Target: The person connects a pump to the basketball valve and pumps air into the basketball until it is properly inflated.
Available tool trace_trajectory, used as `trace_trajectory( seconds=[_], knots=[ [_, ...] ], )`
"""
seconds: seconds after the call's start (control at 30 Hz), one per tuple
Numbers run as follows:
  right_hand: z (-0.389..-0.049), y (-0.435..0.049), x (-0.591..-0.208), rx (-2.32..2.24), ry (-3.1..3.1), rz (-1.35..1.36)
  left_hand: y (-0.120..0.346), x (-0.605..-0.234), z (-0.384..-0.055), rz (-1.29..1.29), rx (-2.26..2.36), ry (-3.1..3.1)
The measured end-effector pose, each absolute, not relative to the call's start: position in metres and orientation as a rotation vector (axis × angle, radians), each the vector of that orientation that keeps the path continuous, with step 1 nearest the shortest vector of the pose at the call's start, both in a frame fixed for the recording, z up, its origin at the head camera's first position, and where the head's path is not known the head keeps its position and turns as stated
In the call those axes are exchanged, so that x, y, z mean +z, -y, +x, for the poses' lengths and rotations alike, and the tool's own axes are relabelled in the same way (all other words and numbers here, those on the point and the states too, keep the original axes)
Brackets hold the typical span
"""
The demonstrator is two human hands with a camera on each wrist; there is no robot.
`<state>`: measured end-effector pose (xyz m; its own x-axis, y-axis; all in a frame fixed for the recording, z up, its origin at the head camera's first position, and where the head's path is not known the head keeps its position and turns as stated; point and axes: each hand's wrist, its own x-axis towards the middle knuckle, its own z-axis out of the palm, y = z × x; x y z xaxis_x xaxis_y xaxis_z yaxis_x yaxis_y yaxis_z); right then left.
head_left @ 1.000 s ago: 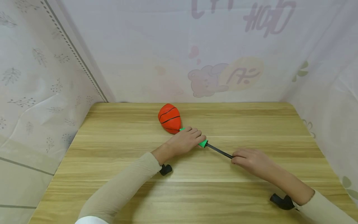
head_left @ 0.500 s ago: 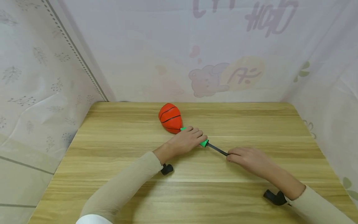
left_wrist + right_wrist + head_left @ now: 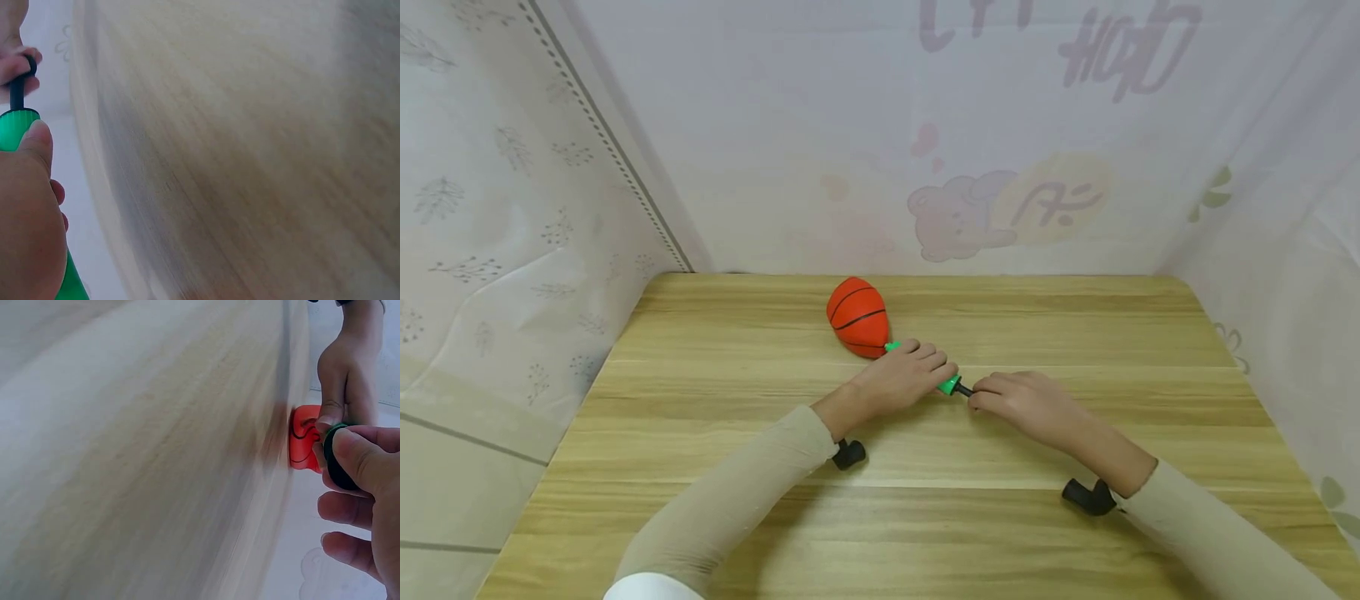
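Note:
A red ball with black lines [image 3: 857, 317], drawn to a point at its near end, lies toward the back of the table. That end meets the green tip of a hand pump [image 3: 950, 385]. My left hand [image 3: 897, 377] grips the pump's green barrel, covering most of it. At the other end my right hand [image 3: 1028, 407] pinches the black handle [image 3: 338, 467], thumb and forefinger around it in the right wrist view. Only a short length of black rod [image 3: 17, 94] shows between barrel and right hand. How the nozzle sits in the ball is hidden.
The wood-grain table [image 3: 775, 533] extends under both arms. Pale printed cloth [image 3: 790, 167] hangs behind it and at both sides. A black camera mount is strapped at each wrist.
My right hand has moved left and toward the pump barrel, so the black rod shows much shorter. The left hand and the ball have stayed nearly in place.

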<state>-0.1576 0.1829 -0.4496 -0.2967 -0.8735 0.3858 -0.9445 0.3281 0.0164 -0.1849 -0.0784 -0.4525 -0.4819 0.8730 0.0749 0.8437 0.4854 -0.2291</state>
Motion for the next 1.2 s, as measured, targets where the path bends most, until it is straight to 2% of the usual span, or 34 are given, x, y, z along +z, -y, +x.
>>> trace_trajectory(
  seconds=[0.4,0.87,1.2],
  knots=[
    [-0.155,-0.181,-0.456,0.415,2.204,1.575,0.082,-0.447,-0.184,-1.515,0.227,2.553],
    [-0.126,-0.225,-0.446,0.375,2.166,1.556,0.083,-0.448,-0.184,-1.528,0.175,2.566],
    [-0.121,-0.238,-0.44,0.37,2.168,1.556,0.083,-0.446,-0.185,-1.525,0.211,2.566]
  ],
)
